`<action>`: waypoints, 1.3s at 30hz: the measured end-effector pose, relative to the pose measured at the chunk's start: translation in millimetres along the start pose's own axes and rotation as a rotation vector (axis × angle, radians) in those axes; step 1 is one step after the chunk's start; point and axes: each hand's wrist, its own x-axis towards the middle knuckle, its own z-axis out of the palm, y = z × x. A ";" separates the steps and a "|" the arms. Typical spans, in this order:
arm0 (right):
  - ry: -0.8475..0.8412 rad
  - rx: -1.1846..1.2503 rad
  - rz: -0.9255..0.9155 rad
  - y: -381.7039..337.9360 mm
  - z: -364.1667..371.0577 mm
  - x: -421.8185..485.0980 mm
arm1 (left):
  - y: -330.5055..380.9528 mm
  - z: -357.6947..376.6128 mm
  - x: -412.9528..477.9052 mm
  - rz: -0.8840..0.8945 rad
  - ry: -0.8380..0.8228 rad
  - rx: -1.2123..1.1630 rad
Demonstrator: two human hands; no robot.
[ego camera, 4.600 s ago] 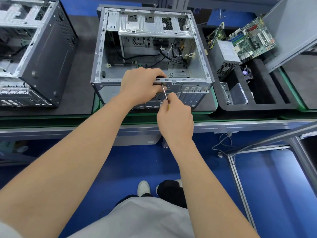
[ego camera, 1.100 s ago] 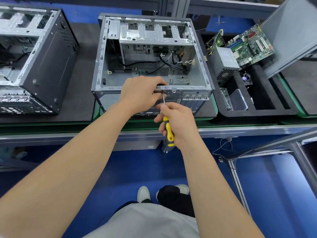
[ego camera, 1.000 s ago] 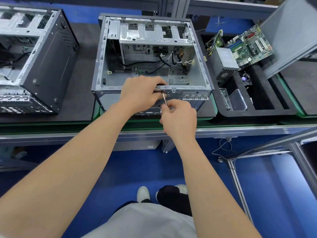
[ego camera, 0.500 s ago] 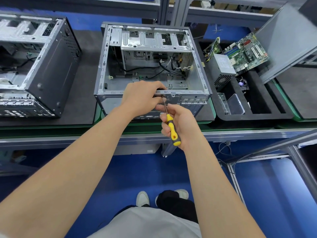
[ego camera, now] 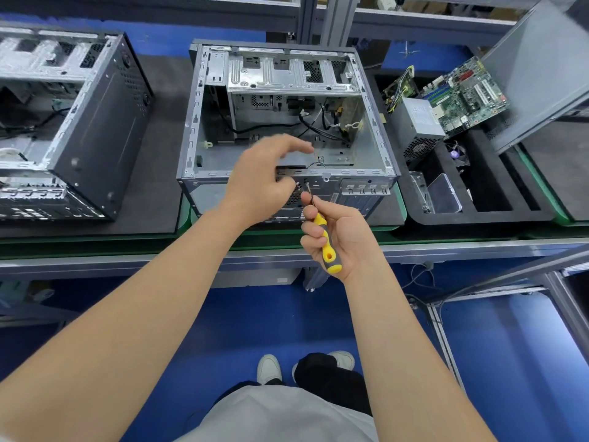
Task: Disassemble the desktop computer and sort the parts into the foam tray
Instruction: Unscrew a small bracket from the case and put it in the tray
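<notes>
Computer case (ego camera: 207,196): mid-bench, open side up, right of a second case (ego camera: 105,129).
Left hand (ego camera: 261,180): fingers spread, holding nothing, over the computer case's near rim.
Right hand (ego camera: 347,237): curled round a screwdriver (ego camera: 326,250), tip at the computer case's near panel.
Foam tray (ego camera: 478,216): right of the computer case, with power supply (ego camera: 414,122) and circuit board (ego camera: 465,94).

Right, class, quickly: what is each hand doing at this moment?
Left hand: open, holding nothing visible.
Right hand: closed round the yellow-handled screwdriver.
</notes>
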 end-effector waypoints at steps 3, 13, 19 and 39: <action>0.003 -0.039 -0.013 -0.1 -1.3 0.9 | 12.4 6.0 -22.5 -0.170 0.307 -0.255; 0.064 -0.212 -0.058 0.9 3.0 -1.8 | 33.5 21.2 -17.5 -1.163 0.008 -1.091; 0.128 -0.295 -0.086 1.3 5.6 -2.4 | 33.0 31.9 -13.8 -1.192 -0.065 -1.201; 0.183 -0.361 -0.139 12.9 -5.7 -2.7 | 27.9 48.3 -23.6 -1.162 -0.013 -1.301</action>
